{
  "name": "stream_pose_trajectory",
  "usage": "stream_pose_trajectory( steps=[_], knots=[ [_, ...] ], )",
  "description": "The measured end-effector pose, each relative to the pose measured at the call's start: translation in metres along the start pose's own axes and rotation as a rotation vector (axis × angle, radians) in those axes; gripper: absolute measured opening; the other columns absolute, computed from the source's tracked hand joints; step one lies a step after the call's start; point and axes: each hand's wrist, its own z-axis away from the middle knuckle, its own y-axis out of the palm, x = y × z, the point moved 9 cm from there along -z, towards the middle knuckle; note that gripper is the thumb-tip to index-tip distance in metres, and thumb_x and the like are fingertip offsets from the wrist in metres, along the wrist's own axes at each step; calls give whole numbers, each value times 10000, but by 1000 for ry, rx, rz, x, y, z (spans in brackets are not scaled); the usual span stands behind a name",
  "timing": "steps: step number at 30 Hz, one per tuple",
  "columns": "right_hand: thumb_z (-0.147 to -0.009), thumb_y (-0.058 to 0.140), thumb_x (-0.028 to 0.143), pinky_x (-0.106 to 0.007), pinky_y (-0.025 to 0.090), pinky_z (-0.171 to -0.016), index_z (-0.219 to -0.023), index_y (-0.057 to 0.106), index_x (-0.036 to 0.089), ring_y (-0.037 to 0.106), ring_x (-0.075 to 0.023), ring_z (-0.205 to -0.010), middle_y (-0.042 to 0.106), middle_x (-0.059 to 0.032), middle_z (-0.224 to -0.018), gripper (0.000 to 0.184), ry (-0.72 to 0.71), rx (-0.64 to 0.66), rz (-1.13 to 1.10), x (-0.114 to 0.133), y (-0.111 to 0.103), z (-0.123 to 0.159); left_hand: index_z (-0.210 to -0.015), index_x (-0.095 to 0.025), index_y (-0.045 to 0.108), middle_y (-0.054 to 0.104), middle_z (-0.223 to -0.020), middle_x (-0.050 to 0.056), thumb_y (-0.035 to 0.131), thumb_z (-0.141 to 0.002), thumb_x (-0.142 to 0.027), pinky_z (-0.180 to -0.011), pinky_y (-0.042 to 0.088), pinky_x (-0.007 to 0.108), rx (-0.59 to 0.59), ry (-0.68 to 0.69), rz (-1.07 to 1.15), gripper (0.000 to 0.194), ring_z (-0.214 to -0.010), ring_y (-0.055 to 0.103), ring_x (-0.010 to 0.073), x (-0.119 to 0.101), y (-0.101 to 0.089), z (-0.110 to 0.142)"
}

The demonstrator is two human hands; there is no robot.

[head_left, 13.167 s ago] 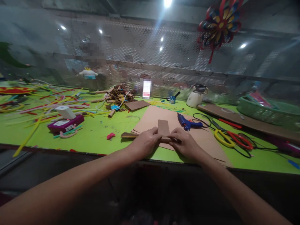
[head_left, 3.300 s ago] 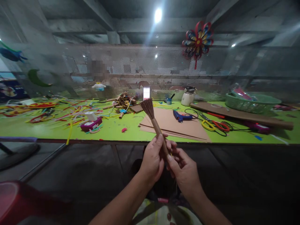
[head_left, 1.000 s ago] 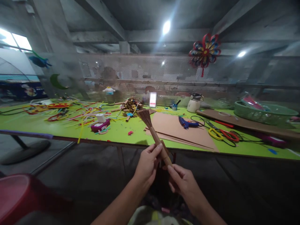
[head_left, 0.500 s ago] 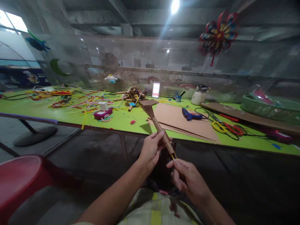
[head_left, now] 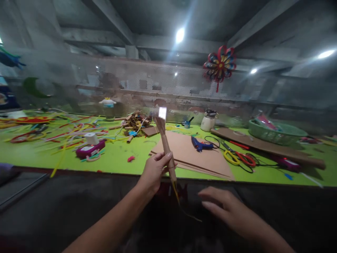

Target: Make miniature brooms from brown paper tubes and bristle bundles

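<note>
Drawn away from the yellow strands (head_left: 175, 192), the right hand (head_left: 226, 206) is now empty, fingers parted. Gripped mid-handle by the left hand (head_left: 152, 173), the brown brush (head_left: 165, 144) stands before the worktop's (head_left: 114, 154) front edge, apparently leaving its lower end reachable. Its bristles blur against a bright screen (head_left: 162, 113); the grip's far side is hidden.

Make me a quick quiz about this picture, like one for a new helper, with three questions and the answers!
1. What hangs from the lower end of the brown brush?
2. What is the main colour of the glue gun? A: white, B: blue, C: green.
3. True or false: only the left hand holds the brush.

Key:
1. Yellow strands.
2. B.
3. True; the right hand is apart from it.
</note>
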Motion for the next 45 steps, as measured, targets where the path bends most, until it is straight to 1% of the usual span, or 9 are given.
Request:
stream_pose_trajectory(
  steps=[6, 10, 15, 21, 24, 27, 30, 39, 45],
  knots=[
    [-885, 435, 277, -317, 446, -774, -964, 675, 170, 606, -216, -875, 683, -96, -971, 275, -73, -267, 509, -25, -105, -102, -788, -114, 639, 618, -676, 27, 763, -637, -281, -616, 500, 250, 99, -58, -34, 257, -642, 647, 161, -7, 12, -70],
    [-817, 437, 116, -303, 396, -823, -982, 664, 119, 556, -222, -948, 646, -133, -998, 281, -89, -203, 754, -64, -111, -165, -755, -118, 637, 626, -658, 27, 753, -660, -264, -639, 500, 243, 154, -87, -49, 209, -622, 635, 135, -6, 16, -114],
    [-683, 524, 58, -343, 347, -845, -948, 652, 108, 505, -250, -938, 620, -138, -946, 299, -104, -134, 849, -105, -94, -200, -813, -116, 632, 629, -693, 26, 742, -678, -252, -653, 505, 256, 187, -152, -38, 221, -652, 651, 152, -1, 13, -144],
    [-693, 533, 132, -370, 389, -812, -940, 631, 172, 499, -259, -928, 584, -117, -976, 269, -124, -118, 757, -124, -96, -204, -845, -121, 624, 630, -735, 40, 723, -701, -238, -753, 502, 298, 149, -181, 21, 210, -757, 656, 185, 4, -1, -154],
    [-722, 566, 207, -369, 409, -851, -969, 616, 184, 525, -259, -965, 595, -104, -1032, 253, -120, -57, 416, -108, -103, -195, -812, -121, 618, 625, -715, 45, 730, -692, -252, -679, 488, 269, 100, -226, 46, 209, -684, 626, 151, 16, -10, -154],
    [-817, 539, 356, -340, 462, -747, -1029, 607, 167, 584, -243, -868, 633, -103, -960, 292, 33, 53, -20, -96, -100, -183, -772, -112, 614, 610, -678, 45, 738, -677, -264, -611, 464, 259, 98, -291, 52, 218, -610, 583, 130, 31, -11, -151],
    [-844, 501, 452, -335, 471, -700, -1059, 608, 162, 593, -232, -821, 634, -124, -983, 377, 56, 112, -309, -84, -91, -171, -743, -102, 614, 587, -635, 33, 747, -659, -261, -602, 456, 271, 143, -355, 78, 224, -569, 560, 122, 43, -5, -147],
    [-830, 494, 506, -333, 500, -690, -957, 680, 154, 611, -238, -776, 670, -125, -885, 418, 285, 163, -386, -105, -67, -152, -752, -103, 633, 608, -633, 41, 734, -666, -230, -614, 463, 279, 174, -492, 77, 184, -557, 567, 125, 54, 8, -133],
    [-751, 610, 507, -385, 521, -737, -898, 694, 132, 635, -255, -761, 684, -130, -832, 411, 500, 50, -585, -118, -62, -142, -754, -100, 645, 620, -669, 50, 702, -695, -207, -636, 461, 293, 185, -508, 76, 135, -576, 580, 130, 56, 9, -130]
  ],
)
